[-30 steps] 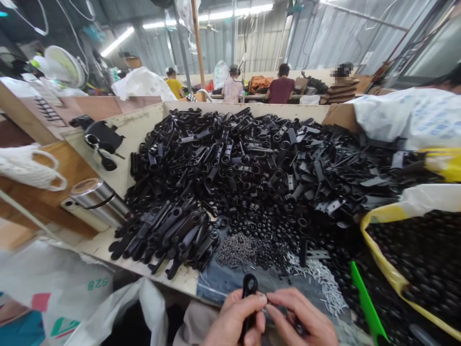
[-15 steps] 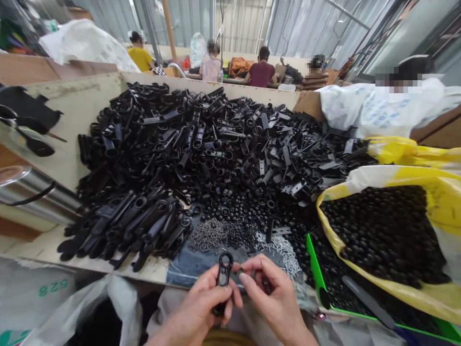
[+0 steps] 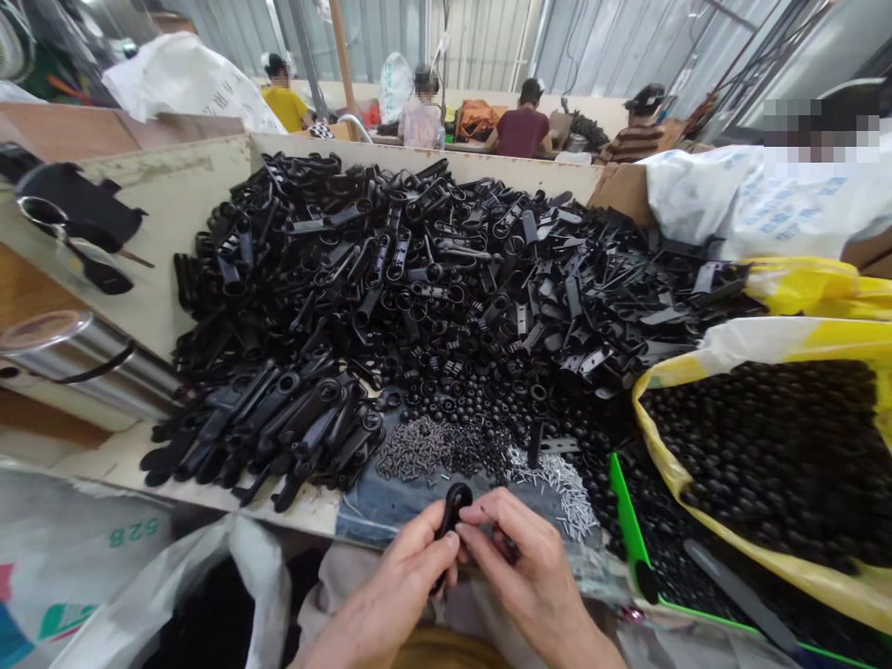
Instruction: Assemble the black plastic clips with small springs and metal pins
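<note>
My left hand (image 3: 413,569) is wrapped round a black plastic handle piece (image 3: 458,496), whose ringed end points up and away from me. The lower part of the piece is covered by my thumb and fingers. My right hand (image 3: 524,550) is closed in a pinch right against the ringed end; whatever sits between its fingertips is too small or hidden to name. Just beyond both hands lie heaps of brownish-grey screws (image 3: 416,448), tiny black parts (image 3: 475,448) and silver pins (image 3: 568,492) on a dark blue cloth (image 3: 369,509).
A large pile of black plastic parts (image 3: 390,251) fills the bench. Stacked handles (image 3: 265,427) lie at left, beside a steel flask (image 3: 98,358). A yellow bag (image 3: 659,446) of black balls and a green-edged tray (image 3: 627,516) stand at right. Several people sit at the back.
The handle piece has turned in my left hand, so its ringed end now tilts to the right. My right fingertips have come in against that end. The whole view has shifted slightly.
</note>
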Motion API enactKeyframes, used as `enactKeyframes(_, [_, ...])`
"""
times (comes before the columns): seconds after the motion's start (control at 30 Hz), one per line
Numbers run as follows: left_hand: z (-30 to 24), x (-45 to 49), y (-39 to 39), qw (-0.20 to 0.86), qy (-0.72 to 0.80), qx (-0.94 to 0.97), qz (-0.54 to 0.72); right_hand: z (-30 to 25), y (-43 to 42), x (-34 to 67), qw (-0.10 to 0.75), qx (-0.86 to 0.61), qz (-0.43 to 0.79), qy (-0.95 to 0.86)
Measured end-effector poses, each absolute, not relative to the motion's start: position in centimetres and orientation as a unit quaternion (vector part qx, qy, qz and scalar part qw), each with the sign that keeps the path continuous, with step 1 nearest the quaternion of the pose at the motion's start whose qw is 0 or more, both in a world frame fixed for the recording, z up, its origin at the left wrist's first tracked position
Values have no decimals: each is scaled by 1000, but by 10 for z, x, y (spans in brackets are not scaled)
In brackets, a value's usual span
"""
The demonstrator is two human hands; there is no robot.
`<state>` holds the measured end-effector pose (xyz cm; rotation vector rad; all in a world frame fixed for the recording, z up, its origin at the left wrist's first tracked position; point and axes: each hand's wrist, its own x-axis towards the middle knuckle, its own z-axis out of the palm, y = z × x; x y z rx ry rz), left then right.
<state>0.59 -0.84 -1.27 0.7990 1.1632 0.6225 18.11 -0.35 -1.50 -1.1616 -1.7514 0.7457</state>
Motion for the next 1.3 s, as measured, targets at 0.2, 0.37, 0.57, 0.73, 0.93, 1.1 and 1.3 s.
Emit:
enactKeyframes(0.2, [-9,7,-8,620,567,487,240,-17,-11,174,468,-467,301,-687])
enactKeyframes(0.37, [-17,6,-12,612,557,503,251,-19,-9,172,469,-462,295,-692])
enactKeyframes(0.57, [-31,0,-11,670,495,470,293,-22,-13,176,442,-463,302,-707])
enactKeyframes(0.73, [-24,0,-8,661,486,493,288,-21,-20,183,387,-457,290,-747])
enactKeyframes(0.93, [-23,5,1,597,537,502,321,-4,-22,190,289,-486,272,-779])
enactKeyframes(1.1, [-29,4,2,634,521,470,325,2,-24,203,301,-511,277,-756])
enactKeyframes(1.3, [-32,1,-2,624,544,453,332,-4,-21,199,238,-495,322,-771])
